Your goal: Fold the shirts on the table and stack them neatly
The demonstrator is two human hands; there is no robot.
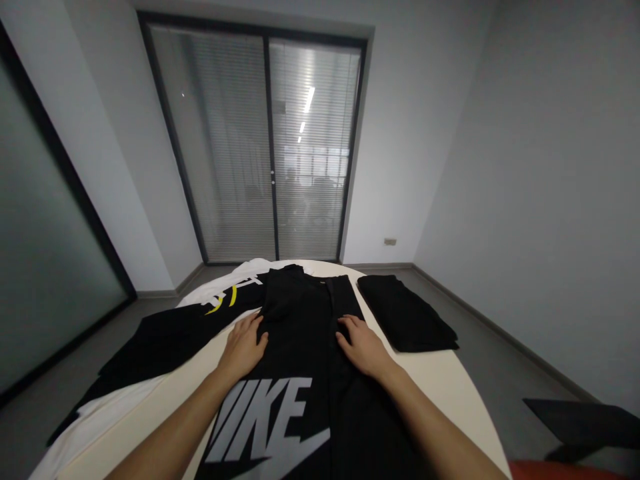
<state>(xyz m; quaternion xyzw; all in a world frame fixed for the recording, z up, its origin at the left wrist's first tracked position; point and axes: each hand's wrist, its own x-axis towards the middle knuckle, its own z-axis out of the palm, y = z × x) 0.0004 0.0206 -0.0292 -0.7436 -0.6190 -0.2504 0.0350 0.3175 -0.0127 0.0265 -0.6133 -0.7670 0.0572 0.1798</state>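
A black Nike shirt (303, 333) lies spread lengthwise in front of me, its large grey letters toward my side. Its right part is folded inward, leaving a straight vertical edge beside the print. My left hand (244, 347) rests at the shirt's left edge with fingers stretched and thumb apart. On the folded right part lies my right hand (364, 345), palm down, its fingers extended and its thumb toward the middle. Neither hand grips the cloth. The shirt's near end runs out of view at the bottom.
A round cream table (450, 387) carries the clothes. At right lies a folded black garment (405, 313); at left, a black garment with white and yellow print (175, 330) overlaps white cloth (125, 400). A dark flat object (580, 421) stands beyond the table's right edge.
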